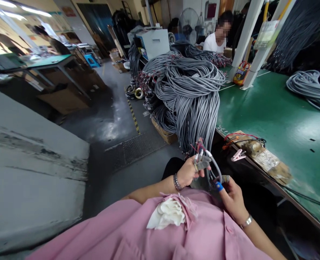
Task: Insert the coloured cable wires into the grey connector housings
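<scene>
Close to my body, my left hand (193,171) is closed around the ends of several grey cables, with thin red and dark wires fanning out above the fingers. Grey tape wraps its fingertips. My right hand (231,195) pinches a grey cable (215,164) that arcs over from the left hand; blue tape covers its thumb and grey tape a finger. Beyond the hands, a large heap of coiled grey cables (188,83) hangs down towards my lap. Where the cables run beneath my hands is partly hidden.
To the right stands a green-topped table (259,104); a taped block (270,159) and a pink clip (238,155) sit at its edge. More coiled cable (308,85) lies farther right. A pale panel (35,169) stands on the left. A person (215,41) sits behind the heap.
</scene>
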`<control>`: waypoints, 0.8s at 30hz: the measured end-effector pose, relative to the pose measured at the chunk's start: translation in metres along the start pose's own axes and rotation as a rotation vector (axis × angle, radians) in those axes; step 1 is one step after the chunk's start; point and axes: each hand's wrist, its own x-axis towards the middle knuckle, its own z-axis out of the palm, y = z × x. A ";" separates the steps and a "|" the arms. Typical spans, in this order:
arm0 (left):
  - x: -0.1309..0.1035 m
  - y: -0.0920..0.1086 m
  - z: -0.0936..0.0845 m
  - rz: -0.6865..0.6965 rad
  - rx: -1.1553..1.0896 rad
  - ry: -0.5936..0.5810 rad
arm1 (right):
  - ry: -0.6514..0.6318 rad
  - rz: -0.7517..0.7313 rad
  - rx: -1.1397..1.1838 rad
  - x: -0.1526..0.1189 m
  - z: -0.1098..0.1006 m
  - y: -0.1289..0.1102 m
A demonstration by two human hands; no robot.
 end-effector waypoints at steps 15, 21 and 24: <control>0.017 0.008 0.027 0.149 -0.054 0.027 | -0.140 -0.047 -0.033 0.000 0.009 0.013; 0.009 0.005 0.034 0.168 0.037 0.029 | -0.231 -0.020 0.002 0.003 0.016 0.011; 0.006 0.002 0.035 0.119 0.038 0.042 | -0.304 -0.005 0.076 0.008 0.010 0.007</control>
